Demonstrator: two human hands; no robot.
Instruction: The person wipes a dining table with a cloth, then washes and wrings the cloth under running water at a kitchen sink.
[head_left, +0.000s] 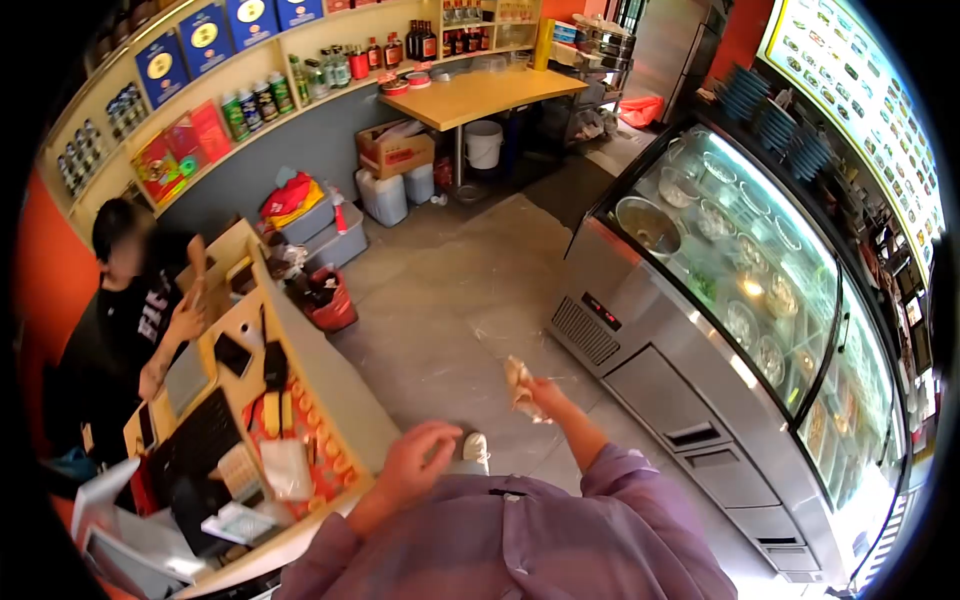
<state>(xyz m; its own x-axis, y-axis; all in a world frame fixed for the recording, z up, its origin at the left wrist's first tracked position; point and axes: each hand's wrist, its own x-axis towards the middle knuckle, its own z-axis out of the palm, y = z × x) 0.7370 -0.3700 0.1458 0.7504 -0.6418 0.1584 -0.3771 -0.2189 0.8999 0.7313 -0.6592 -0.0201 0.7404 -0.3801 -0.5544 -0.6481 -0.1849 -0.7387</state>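
Note:
My right hand [542, 398] is closed on a crumpled, off-white cloth [519, 385], held out in front of me above the floor. Part of the cloth sticks out past my fingers on the left. In front of my body, my left hand [418, 458] is raised with its fingers loosely stretched and nothing in them. It is nearest to the wooden counter [340, 400] on my left, and does not touch it. My shoe [477, 452] shows below, between the two hands.
On the right stands a glass-fronted display fridge [690, 400] with bowls of food. A person [130, 290] sits behind the counter, beside a phone [232, 354] and a keyboard [200, 440]. Ahead are a red basket [335, 305], storage tubs [335, 240] and a wooden table [480, 95].

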